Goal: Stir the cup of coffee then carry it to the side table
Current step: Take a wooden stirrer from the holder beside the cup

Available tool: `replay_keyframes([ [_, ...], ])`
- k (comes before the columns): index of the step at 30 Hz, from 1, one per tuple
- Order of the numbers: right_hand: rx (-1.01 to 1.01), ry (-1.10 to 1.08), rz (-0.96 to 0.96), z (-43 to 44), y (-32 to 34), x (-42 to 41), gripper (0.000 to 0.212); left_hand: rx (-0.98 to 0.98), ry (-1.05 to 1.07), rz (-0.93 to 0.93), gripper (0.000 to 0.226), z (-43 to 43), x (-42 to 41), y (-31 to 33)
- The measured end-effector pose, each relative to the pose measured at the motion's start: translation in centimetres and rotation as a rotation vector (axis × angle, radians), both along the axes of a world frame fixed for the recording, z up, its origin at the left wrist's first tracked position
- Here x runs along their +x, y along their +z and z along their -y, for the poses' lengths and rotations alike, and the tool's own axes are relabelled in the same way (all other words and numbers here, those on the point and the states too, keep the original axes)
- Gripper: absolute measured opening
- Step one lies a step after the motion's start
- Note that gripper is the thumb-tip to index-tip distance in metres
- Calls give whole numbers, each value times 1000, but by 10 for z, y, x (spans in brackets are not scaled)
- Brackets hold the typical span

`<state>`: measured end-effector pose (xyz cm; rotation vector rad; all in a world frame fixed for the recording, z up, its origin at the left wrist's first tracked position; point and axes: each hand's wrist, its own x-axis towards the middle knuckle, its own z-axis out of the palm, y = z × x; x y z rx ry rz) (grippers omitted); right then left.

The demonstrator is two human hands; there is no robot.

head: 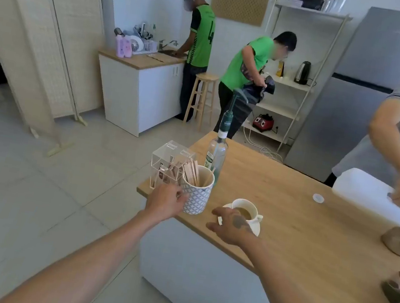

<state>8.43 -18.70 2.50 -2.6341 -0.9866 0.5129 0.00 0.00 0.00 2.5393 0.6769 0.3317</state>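
1 coffee cup [247, 209] (1 saucer [254, 228]), 2 hands.

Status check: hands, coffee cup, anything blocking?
Left hand open at patterned stick holder, nothing gripped. Right hand open beside coffee cup on saucer. No stirrer in cup. Path clear.

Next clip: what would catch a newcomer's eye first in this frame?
Two bare forearms reach in from below toward the wooden counter: the left hand is at a patterned cup of wooden stir sticks, and the right hand is spread beside a white cup of coffee on its saucer near the counter's front edge. Just behind stands a tall pump bottle, and at the right another person tips a white jug.
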Motion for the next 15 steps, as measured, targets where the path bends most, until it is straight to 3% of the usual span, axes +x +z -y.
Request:
replay_keyframes([
  [6,184,-66,-42,-15,-21,61,40,-271,170,96,48,-1,29,-16],
  [11,350,-131,-71,-39,-32,113,30,-415,288,182,41,2,49,-25],
  [15,475,-173,-82,-61,-36,139,30,-574,394,272,58,-3,64,-42],
])
